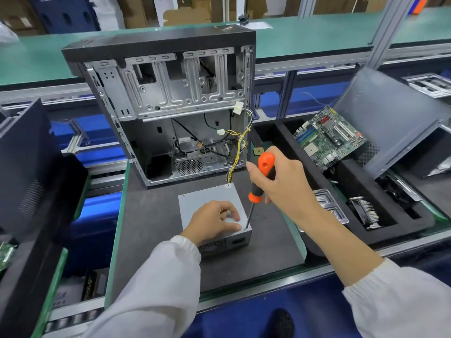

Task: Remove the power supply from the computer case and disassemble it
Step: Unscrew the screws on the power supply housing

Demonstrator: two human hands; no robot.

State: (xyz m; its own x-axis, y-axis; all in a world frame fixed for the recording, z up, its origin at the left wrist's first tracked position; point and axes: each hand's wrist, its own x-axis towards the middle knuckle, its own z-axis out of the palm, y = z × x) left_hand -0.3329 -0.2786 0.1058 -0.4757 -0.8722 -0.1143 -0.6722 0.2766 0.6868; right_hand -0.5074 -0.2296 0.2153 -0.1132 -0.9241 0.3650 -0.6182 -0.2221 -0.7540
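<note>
Grey metal power supply (211, 203) lies flat on the dark mat of the table (151, 228), just in front of the open computer case (170, 106); its yellow and black cable bundle (238, 152) runs back into the case. Left hand (214, 222) rests on the top cover, fingers bent and pressing on it. Right hand (283, 181) grips the orange and black screwdriver (259, 189), its tip set at the near right corner of the cover

Screwdriver tip (246, 228) (screw too small)
</note>
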